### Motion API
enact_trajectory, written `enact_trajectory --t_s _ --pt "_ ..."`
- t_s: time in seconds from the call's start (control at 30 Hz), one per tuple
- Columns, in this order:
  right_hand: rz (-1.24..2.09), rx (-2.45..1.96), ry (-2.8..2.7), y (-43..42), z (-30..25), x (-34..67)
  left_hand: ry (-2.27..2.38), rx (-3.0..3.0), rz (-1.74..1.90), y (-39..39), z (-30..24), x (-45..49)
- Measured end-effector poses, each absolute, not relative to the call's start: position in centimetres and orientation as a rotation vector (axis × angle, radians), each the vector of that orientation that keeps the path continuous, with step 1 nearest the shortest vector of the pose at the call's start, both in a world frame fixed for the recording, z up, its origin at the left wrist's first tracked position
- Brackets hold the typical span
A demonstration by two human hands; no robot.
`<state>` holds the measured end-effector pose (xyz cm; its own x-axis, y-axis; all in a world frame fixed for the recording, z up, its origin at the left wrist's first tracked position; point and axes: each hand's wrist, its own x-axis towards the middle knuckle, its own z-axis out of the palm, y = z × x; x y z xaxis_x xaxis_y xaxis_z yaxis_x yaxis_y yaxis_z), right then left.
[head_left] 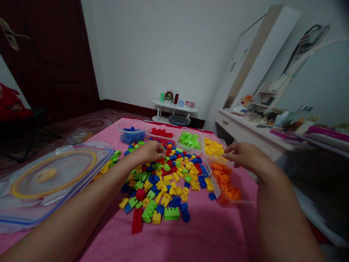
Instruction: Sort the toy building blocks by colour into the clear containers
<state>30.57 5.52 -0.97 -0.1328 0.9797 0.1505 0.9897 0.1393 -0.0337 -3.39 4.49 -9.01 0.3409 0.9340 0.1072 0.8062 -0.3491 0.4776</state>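
Note:
Loose plastic building blocks in red, yellow, green and blue lie heaped on a pink cloth. Over the back of this heap is my left hand, its fingers curled in; whatever they may hold is hidden. My right hand hovers at the right, thumb apart from the stretched fingers, with no block visible in it. Its fingertips are by the edge of a clear container of yellow blocks. Just below that hand, another clear container holds orange blocks.
Along the back stand clear containers with blue blocks, red blocks and green blocks. Clear lids with a yellow ring lie at the left. A white dressing table flanks the right side.

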Motion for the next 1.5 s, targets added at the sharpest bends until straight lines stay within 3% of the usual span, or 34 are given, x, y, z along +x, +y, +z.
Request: enact_trajectory --t_s 0.33,0.53,1.07,1.23,1.5 --pt "-0.153 -2.155 -2.656 3.3 -3.4 30.9 1.523 2.309 0.518 4.6 -8.9 -3.4" --pt "-0.154 -1.861 -2.673 2.9 -6.8 33.8 1.516 2.292 0.504 3.9 -8.4 -2.7" --pt "-0.11 -1.713 -2.694 1.1 -6.2 35.1 1.463 2.306 0.551 3.4 -8.2 -1.9" --pt "0.087 -1.671 -2.64 1.8 -6.2 35.1 1.465 2.303 0.537 3.2 -8.0 -1.8" --pt "0.1 -1.798 -2.601 2.6 -7.0 33.7 1.466 2.309 0.543 3.7 -8.6 -2.0"
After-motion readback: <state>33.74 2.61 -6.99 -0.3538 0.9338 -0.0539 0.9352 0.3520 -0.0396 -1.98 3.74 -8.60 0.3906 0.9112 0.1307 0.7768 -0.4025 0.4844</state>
